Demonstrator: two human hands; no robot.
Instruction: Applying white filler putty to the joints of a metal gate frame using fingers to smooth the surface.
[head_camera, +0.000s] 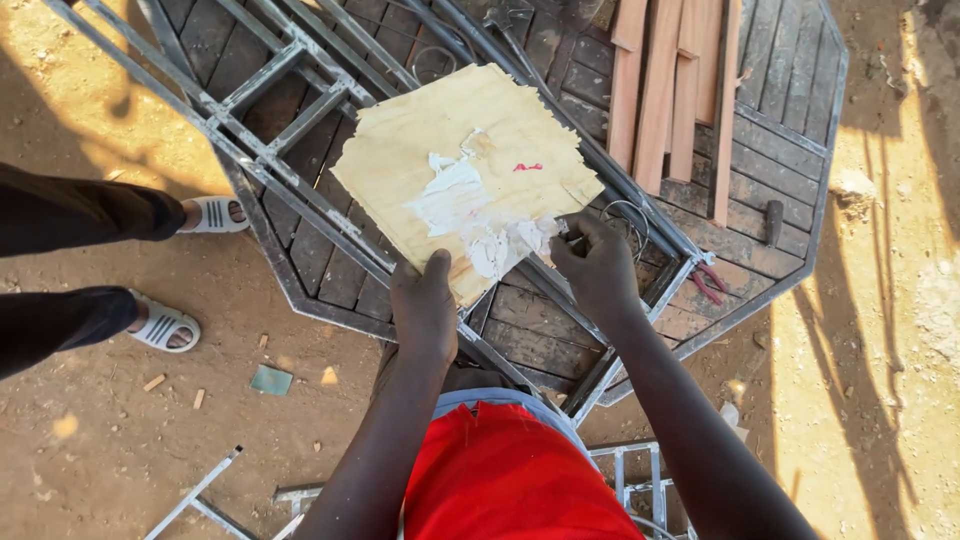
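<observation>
Dark wooden planks make up the big octagonal tabletop (780, 160) lying on the sandy ground (120, 420), with a long grey metal frame (300, 190) laid slantwise across it, running from upper left to lower right. Pale timber strips (660, 90) lie on the far side. On the frame rests the plywood sheet (470, 160), the thing being worked on: a rough-edged square turned like a diamond, one corner pointing back at the person, the opposite one away towards the top; no side is clearly longer, so I can't give it a real long axis.

White filler paste (470, 210) covers a patch near the middle and the near corner. I'd judge the work partly done: that white patch looks spread and scraped about, most of the board is bare.

The left hand (424, 305) clamps the near edge, thumb on top, fingers underneath. The right hand (596, 262) is closed on a small tool at the paste's edge; I can't make out what kind. Red pliers (708, 283) and a hammer (774, 222) lie to the right. Someone else's sandalled feet (165, 328) stand at the left.
</observation>
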